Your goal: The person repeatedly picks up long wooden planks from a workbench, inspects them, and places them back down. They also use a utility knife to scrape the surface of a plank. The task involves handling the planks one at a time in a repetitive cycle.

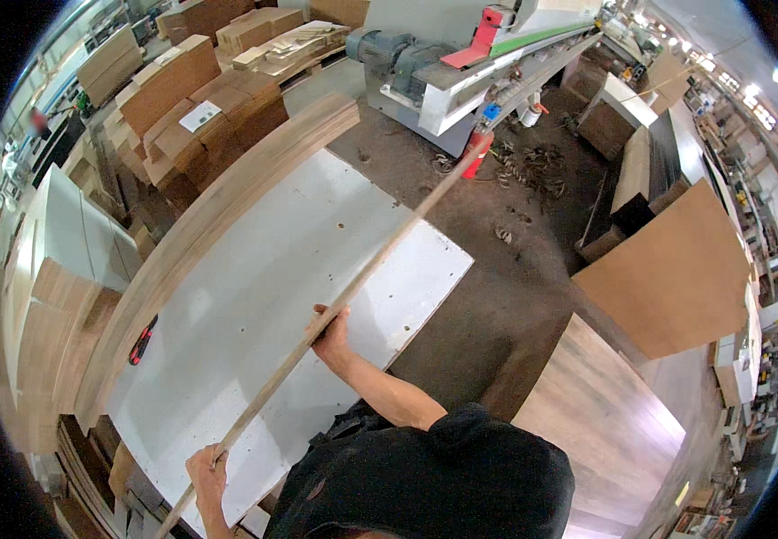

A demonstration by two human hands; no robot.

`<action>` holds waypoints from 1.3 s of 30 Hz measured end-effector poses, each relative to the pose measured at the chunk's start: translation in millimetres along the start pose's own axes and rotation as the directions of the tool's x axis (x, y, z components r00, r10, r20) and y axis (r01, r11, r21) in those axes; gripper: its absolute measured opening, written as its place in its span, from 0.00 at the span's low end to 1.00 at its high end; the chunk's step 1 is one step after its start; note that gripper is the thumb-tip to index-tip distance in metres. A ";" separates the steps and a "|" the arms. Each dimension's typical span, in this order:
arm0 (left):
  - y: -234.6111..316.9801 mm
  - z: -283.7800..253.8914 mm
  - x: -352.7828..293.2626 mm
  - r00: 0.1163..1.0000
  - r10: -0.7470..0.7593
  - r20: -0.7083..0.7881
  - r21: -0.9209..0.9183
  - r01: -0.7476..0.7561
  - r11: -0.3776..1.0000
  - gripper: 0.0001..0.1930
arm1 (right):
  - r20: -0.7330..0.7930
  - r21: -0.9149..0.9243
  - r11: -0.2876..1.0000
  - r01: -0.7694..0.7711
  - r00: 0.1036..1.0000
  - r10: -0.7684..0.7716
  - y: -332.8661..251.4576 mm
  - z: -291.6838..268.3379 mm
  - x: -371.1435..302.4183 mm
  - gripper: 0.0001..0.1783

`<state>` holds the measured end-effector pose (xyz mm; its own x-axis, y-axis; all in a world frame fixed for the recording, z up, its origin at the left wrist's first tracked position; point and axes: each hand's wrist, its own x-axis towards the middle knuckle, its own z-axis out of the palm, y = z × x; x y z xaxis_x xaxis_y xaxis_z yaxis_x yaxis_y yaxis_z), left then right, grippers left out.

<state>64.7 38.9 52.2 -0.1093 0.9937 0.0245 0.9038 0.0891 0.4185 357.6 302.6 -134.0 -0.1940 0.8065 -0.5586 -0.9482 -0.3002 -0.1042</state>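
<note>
A long, thin wooden strip (380, 259) runs diagonally over a white board (272, 242) that serves as a worktop. My left hand (207, 472) grips it near its lower end, with the fingers closed round it. Farther up, my right hand (330, 334) is also wrapped round the strip, the thumb side showing. Along the board's left side lies a stack of long wood-grain strips (200, 211). A red and black hand tool (143, 341) rests beside that stack; its exact kind is too small to tell.
Beyond the worktop stands a machine (447, 90) with a long bed, near a red fire extinguisher (476, 154) and scraps on the floor. Stacked brown panels (204, 126) stand at far left. To the right are a leaning brown sheet (676, 278) and a wood-grain panel (600, 422).
</note>
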 end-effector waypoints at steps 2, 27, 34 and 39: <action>-10.2 0.0 -1.4 0.992 0.101 -0.076 0.071 -0.095 0.993 0.10 | 0.218 0.003 1.000 -0.004 0.976 0.003 10.4 -32.1 13.8 0.34; -126.9 18.9 38.7 0.758 -0.379 0.531 -0.215 0.553 0.805 0.27 | -0.005 -0.743 0.653 0.147 0.974 -0.225 7.0 -3.3 -111.5 0.22; -94.1 -24.9 29.6 0.940 -0.148 0.307 -0.211 0.219 0.953 0.18 | -0.241 -0.090 0.995 0.040 0.969 -0.061 27.2 -2.7 -104.3 0.27; -51.8 -39.0 3.1 0.992 0.130 0.003 -0.012 -0.130 0.991 0.14 | -0.072 0.159 0.987 -0.010 0.997 0.022 36.6 14.1 -83.6 0.24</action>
<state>1.4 34.8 65.9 0.0103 0.9971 0.0755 0.9055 -0.0414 0.4223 335.6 231.4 -79.5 -0.1956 0.7609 -0.6187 -0.9742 -0.2231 0.0337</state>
